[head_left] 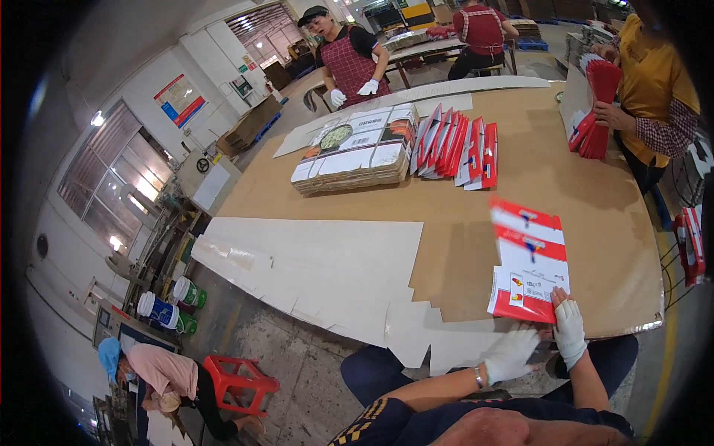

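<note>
A flat red-and-white printed carton [532, 256] lies at the near right of the table, its far end smeared by motion. At its near right corner is my right hand [570, 331] in a white glove, bare fingertips on the carton's edge and the thumb hidden. My left hand [512, 355], also gloved, is somewhat blurred just below the carton's near edge. Its fingers look stretched out, and I see nothing in them. Farther back, several folded red-and-white cartons [454, 145] stand in a leaning row beside a strapped stack of printed cardboard sheets [357, 152].
Brown and white cardboard sheets [327, 260] cover the table. At the far right a person in yellow [651, 89] holds red cartons [599, 104]. A person in a checked apron [349, 63] stands across the table. A red stool [239, 383] and buckets [163, 308] are at the left.
</note>
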Action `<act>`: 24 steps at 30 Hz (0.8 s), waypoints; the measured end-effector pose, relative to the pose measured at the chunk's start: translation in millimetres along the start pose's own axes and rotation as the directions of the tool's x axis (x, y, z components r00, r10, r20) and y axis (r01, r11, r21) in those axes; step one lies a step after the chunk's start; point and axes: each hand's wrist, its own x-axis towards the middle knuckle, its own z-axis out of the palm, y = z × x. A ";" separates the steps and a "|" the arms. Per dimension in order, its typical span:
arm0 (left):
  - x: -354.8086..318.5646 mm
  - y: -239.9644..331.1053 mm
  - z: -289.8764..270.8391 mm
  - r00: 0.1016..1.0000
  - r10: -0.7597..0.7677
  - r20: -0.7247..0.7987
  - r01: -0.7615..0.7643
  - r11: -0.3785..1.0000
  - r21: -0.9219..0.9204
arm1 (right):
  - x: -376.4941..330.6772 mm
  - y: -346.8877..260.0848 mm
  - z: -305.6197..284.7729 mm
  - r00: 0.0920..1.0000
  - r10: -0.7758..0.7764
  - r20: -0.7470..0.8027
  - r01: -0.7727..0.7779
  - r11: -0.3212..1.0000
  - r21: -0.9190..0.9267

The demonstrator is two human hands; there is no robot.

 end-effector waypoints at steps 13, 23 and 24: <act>-146.9 -97.9 7.5 0.902 0.056 -0.428 0.045 0.974 0.222 | -13.8 15.3 -23.5 0.993 0.018 0.118 -0.023 0.999 0.044; -120.7 -134.3 -23.6 0.832 0.131 -0.539 -0.186 0.981 -0.048 | -12.7 27.5 -33.1 0.980 0.111 0.167 -0.111 0.994 -0.009; -114.9 -134.0 -26.6 0.818 0.144 -0.556 -0.181 0.983 -0.013 | -9.1 28.6 -35.3 0.986 0.082 0.144 -0.084 0.996 0.011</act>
